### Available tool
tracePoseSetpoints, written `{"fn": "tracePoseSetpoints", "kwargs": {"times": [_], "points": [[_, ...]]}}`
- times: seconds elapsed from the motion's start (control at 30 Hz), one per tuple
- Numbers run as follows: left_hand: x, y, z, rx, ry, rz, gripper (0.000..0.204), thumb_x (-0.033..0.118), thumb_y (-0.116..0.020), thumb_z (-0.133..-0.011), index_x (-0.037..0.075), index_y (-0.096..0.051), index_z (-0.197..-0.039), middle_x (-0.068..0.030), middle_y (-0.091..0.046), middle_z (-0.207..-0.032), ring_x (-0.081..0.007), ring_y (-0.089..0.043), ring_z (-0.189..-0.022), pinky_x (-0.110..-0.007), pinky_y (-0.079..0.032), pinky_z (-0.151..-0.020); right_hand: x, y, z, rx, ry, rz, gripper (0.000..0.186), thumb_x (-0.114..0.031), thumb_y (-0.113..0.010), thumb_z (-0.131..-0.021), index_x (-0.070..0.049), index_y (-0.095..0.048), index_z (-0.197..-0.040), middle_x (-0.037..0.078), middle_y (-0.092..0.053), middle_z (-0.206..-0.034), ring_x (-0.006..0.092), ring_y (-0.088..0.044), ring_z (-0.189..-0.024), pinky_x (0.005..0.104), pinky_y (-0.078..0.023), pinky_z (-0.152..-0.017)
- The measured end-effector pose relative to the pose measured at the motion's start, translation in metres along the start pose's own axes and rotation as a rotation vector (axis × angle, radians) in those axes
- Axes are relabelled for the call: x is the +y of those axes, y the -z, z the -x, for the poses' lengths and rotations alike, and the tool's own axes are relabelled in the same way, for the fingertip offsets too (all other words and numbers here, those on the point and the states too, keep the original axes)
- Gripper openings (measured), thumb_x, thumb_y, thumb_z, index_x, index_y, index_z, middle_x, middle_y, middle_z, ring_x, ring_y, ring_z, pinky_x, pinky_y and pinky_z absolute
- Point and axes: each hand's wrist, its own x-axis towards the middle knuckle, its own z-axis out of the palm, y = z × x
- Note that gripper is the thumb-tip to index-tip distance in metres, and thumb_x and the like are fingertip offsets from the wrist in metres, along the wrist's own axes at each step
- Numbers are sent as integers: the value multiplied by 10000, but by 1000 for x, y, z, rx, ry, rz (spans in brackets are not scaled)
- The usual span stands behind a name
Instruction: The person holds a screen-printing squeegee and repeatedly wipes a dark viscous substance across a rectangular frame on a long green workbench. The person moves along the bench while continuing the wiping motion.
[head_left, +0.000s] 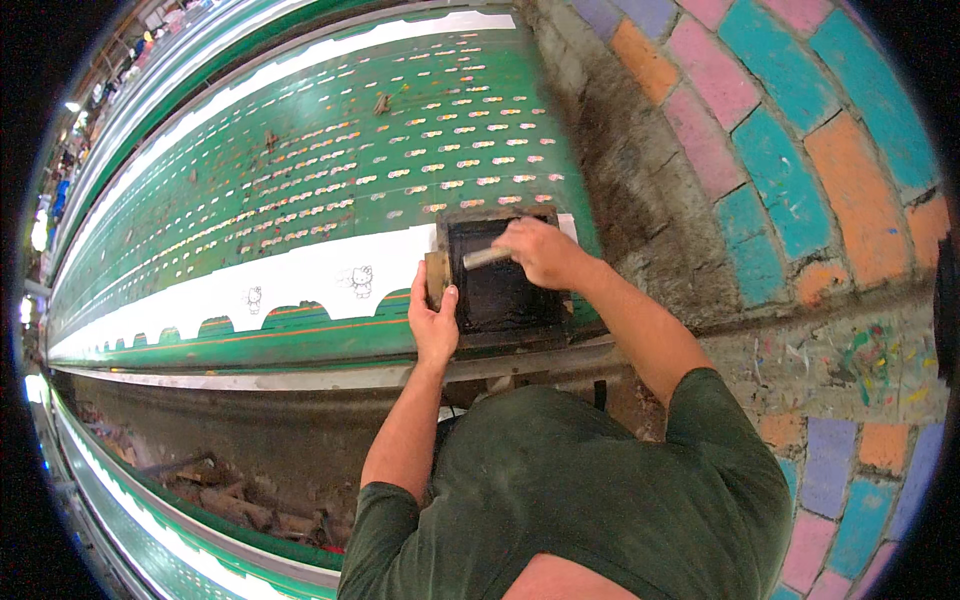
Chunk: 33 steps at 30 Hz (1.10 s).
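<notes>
- Nearest the camera is the person's dark green shirt [600, 490], with both bare forearms reaching up from it to the long green table [330, 170].
- The left hand [434, 318] is clamped on the near left edge of the dark frame [500, 335], thumb along the side, just below a small wooden block [436, 277] at the frame's corner.
- The right hand [540, 250] is closed round a pale handle [487, 258] that lies across the frame's black inside; what the handle carries below is hidden.
- The right arm comes in bent at the elbow from the right; the left runs nearly straight up.
- The frame sits at the table's right end, over a white strip [300, 285] with small cartoon figures printed on it.
- To do this stroke well, I judge the left hand should hold the frame flat and unmoving while the right draws the handle evenly, with steady pressure, across the full inside.
- Any slip of the frame would likely smear the print.
- Beyond lie rows of small pale printed shapes on the green, and a painted brick wall [790, 150] to the right.
</notes>
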Motion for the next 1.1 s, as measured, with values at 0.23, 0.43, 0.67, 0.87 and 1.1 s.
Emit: {"fn": "tracePoseSetpoints", "kwargs": {"times": [0.23,0.43,0.67,0.87,1.1], "points": [[4,-3,3,12,33,-13,760,10,-750,-1047,-60,-424,-1730,-221,-599,-1648,-273,-617,-1457,-388,-470,-1236,-2,-18,-3,119,-77,28,535,72,-648,-895,-88,-785,-1386,183,-772,-1207,425,-710,-1159,528,-565,-1023],[10,-8,4,34,68,15,750,0,-749,-1052,-53,-431,-1729,-194,-608,-1642,-258,-620,-1449,-379,-476,-1231,-60,-39,64,118,10,108,462,-9,-671,-895,-124,-819,-1317,134,-778,-1186,357,-720,-1051,494,-558,-929],[16,-16,-2,72,19,-223,841,69,-855,-984,-45,-438,-1706,-232,-569,-1664,-345,-563,-1532,-444,-419,-1305,-94,-35,96,77,14,33,412,-138,-758,-947,-129,-793,-1358,114,-767,-1225,345,-716,-1106,487,-565,-973],[19,-13,1,80,-43,-465,953,88,-924,-917,-17,-413,-1715,-266,-586,-1639,-403,-600,-1504,-470,-475,-1265,-22,-14,97,550,-327,-334,435,-147,-708,-1066,-40,-709,-1488,149,-724,-1433,322,-688,-1343,456,-521,-1183],[32,-18,3,86,17,-404,892,72,-896,-962,-31,-430,-1716,-245,-597,-1643,-350,-629,-1470,-440,-478,-1260,76,-7,93,489,-896,-1269,944,-757,-416,-1170,-48,-352,-1790,223,-578,-1642,307,-675,-1378,436,-508,-1198]]}}
